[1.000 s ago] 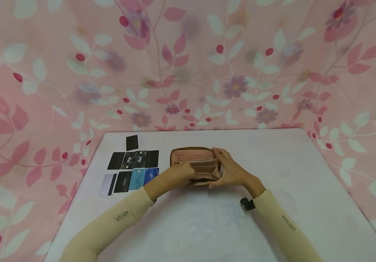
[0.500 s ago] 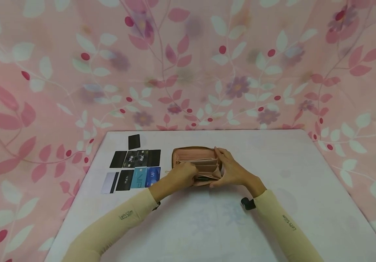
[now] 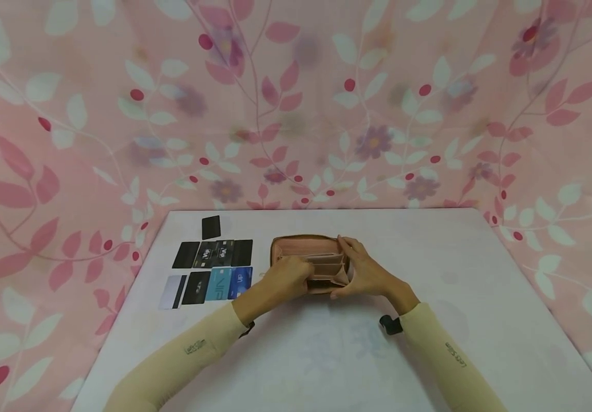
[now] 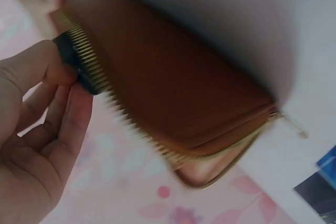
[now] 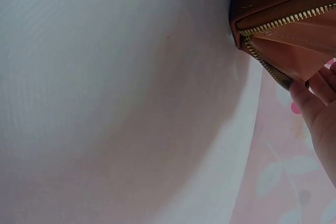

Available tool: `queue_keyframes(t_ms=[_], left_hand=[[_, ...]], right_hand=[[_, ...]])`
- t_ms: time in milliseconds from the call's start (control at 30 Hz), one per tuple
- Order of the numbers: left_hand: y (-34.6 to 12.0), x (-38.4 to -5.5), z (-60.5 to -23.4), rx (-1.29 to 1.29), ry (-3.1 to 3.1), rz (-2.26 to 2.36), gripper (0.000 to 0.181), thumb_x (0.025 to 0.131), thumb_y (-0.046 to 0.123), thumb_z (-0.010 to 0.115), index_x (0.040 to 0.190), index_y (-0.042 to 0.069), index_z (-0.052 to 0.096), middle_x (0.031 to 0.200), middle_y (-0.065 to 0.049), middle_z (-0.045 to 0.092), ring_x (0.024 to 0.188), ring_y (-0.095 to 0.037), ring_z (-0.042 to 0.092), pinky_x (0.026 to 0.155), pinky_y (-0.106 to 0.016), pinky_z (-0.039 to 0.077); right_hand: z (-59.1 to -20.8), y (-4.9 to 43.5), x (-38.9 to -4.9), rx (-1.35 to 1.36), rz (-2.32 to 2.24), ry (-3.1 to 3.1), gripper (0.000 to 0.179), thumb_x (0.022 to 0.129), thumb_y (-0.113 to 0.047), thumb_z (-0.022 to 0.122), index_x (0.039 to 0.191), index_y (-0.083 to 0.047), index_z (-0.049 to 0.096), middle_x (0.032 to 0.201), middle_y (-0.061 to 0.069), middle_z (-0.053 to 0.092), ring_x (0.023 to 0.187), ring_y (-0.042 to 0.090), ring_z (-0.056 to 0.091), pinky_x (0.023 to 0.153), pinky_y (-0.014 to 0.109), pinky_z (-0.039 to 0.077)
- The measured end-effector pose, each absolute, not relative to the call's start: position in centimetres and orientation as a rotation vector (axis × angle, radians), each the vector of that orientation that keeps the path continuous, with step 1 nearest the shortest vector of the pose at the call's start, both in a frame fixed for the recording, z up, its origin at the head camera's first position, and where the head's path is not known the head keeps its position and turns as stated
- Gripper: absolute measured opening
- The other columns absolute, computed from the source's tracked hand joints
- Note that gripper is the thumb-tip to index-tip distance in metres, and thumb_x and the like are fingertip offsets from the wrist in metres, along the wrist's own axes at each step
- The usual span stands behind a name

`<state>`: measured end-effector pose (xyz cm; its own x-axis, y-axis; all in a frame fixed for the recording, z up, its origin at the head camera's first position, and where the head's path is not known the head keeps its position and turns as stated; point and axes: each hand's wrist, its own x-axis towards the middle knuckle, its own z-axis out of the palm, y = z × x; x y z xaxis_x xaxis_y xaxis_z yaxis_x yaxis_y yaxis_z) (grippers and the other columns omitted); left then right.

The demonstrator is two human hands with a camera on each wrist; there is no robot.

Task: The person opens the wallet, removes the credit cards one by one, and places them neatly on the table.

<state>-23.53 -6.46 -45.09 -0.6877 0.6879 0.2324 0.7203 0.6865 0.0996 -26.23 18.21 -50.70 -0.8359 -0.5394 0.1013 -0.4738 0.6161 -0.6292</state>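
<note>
A brown zip wallet (image 3: 327, 258) stands unzipped on the table, its pleated compartments showing in the head view. My left hand (image 3: 289, 277) is at its near left side. In the left wrist view, the thumb and fingers of my left hand (image 4: 44, 129) pinch a dark card (image 4: 88, 81) at the toothed zip edge. Part of that card is hidden inside the wallet (image 4: 157, 72). My right hand (image 3: 365, 269) grips the wallet's right end, thumb near and fingers far. Its fingertips (image 5: 299, 92) hold the zip edge in the right wrist view.
Left of the wallet, several cards lie in rows on the white table (image 3: 430, 343): a blue card (image 3: 240, 282), a light-blue card (image 3: 218, 284), a silver card (image 3: 172, 292) and black ones. A single black card (image 3: 210, 227) lies behind them. A pink floral cloth (image 3: 296, 114) hangs behind.
My left hand has shifted slightly right along the wallet's opening. The right hand keeps its grip on the wallet's end. The head view itself has moved a little.
</note>
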Motion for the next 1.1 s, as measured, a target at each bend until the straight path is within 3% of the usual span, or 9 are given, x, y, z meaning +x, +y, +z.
queue_keyframes(t_ms=[233, 633, 867, 1100], left_hand=[[-7.4, -23.3, -42.6, -1.086, -2.765, -0.59, 0.017, 0.07, -0.003, 0.069, 0.08, 0.011, 0.073, 0.073, 0.007, 0.065, 0.063, -0.004, 0.053, 0.055, -0.018, 0.044], [-10.6, -25.6, -42.2, -0.898, -2.731, -1.225, 0.011, 0.077, 0.002, 0.069, 0.086, 0.009, 0.069, 0.074, 0.004, 0.064, 0.065, -0.009, 0.059, 0.061, -0.026, 0.052], [-13.7, -28.1, -42.7, -0.603, -2.678, -1.562, 0.014, 0.082, 0.008, 0.07, 0.095, 0.011, 0.073, 0.087, -0.003, 0.068, 0.08, -0.019, 0.064, 0.071, -0.036, 0.054], [-16.8, -31.1, -44.6, -0.243, -2.544, -1.868, 0.018, 0.085, 0.011, 0.072, 0.102, 0.003, 0.072, 0.093, -0.01, 0.07, 0.087, -0.024, 0.065, 0.086, -0.048, 0.052]], right_hand=[[-50.8, 18.2, -26.4, -0.843, -1.02, 2.745, 0.14, 0.056, -0.064, 0.086, 0.157, -0.021, 0.0, 0.157, 0.0, 0.011, 0.131, 0.02, 0.029, 0.104, 0.051, 0.037], [-51.0, 18.2, -26.4, -0.857, -1.008, 2.751, 0.139, 0.056, -0.067, 0.084, 0.157, -0.022, -0.001, 0.157, 0.0, 0.011, 0.135, 0.02, 0.024, 0.106, 0.051, 0.035], [-50.9, 18.3, -26.3, -0.879, -1.014, 2.743, 0.138, 0.058, -0.064, 0.085, 0.157, -0.021, -0.002, 0.158, 0.002, 0.01, 0.137, 0.023, 0.022, 0.105, 0.054, 0.035], [-50.7, 18.2, -26.3, -0.884, -1.032, 2.721, 0.138, 0.059, -0.06, 0.086, 0.157, -0.02, -0.003, 0.158, 0.002, 0.01, 0.136, 0.022, 0.022, 0.105, 0.054, 0.034]])
